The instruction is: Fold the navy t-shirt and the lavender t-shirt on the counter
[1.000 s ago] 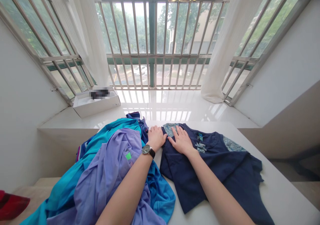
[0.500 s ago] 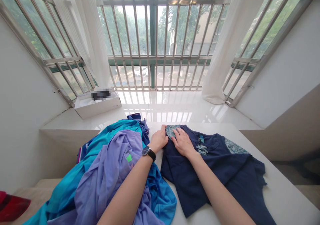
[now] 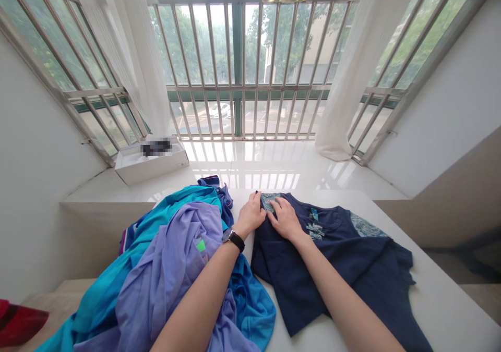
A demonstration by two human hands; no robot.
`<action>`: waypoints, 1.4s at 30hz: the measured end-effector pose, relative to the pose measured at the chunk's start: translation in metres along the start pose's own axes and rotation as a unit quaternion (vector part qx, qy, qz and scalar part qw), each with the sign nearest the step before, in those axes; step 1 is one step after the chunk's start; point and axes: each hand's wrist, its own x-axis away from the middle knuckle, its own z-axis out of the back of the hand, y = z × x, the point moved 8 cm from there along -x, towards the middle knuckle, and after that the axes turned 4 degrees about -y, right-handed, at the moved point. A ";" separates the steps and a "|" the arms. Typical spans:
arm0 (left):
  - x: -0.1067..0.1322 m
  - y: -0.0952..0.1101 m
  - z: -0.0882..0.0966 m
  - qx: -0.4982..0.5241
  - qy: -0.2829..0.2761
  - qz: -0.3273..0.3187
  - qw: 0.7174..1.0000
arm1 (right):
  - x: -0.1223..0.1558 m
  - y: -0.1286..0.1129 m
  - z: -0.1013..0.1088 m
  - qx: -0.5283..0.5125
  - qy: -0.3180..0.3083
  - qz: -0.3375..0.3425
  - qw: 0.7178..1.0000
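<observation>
A navy-blue cloth top point(image 3: 352, 261) is lying on the right of the smooth white table point(image 3: 442, 300). The right hand point(image 3: 287, 220) is resting on it, grip released; whether the left hand point(image 3: 251, 215) is pinching its edge, I cannot tell. Uneven tugging could start creasing it.

We record that the left hand point(image 3: 251, 216), a second earlier outstretched along the left edge of the navy blouse point(image 3: 371, 263), has shifted rightward, fingers now curled at its shoulder edge. We note its wristwatch point(image 3: 235, 239) has turned, dial facing further left.
</observation>
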 end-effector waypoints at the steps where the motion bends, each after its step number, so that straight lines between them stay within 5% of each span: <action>1: 0.000 -0.001 -0.001 0.002 0.003 0.001 1.000 | -0.001 0.002 0.005 -0.034 0.025 -0.001 0.999; 5: 0.000 0.005 0.001 0.034 0.014 -0.038 0.999 | -0.005 0.010 0.018 -0.207 0.075 -0.019 0.975; 13: 0.001 0.018 0.000 0.140 0.023 -0.084 0.986 | -0.007 0.013 0.012 -0.362 0.008 -0.062 0.930; 18: 0.001 0.023 -0.014 0.213 -0.061 -0.101 0.970 | -0.008 0.016 0.009 -0.328 0.007 -0.075 0.942; 26: -0.004 0.015 -0.022 0.221 -0.101 -0.095 0.966 | -0.009 0.025 0.009 -0.309 0.044 -0.075 0.947; 33: 0.001 0.017 -0.022 0.131 -0.093 -0.125 0.979 | -0.007 0.033 0.011 -0.303 0.063 -0.103 0.945; 42: 0.009 0.024 -0.012 -0.019 -0.089 -0.141 0.986 | -0.007 0.025 0.014 -0.289 0.047 -0.061 0.954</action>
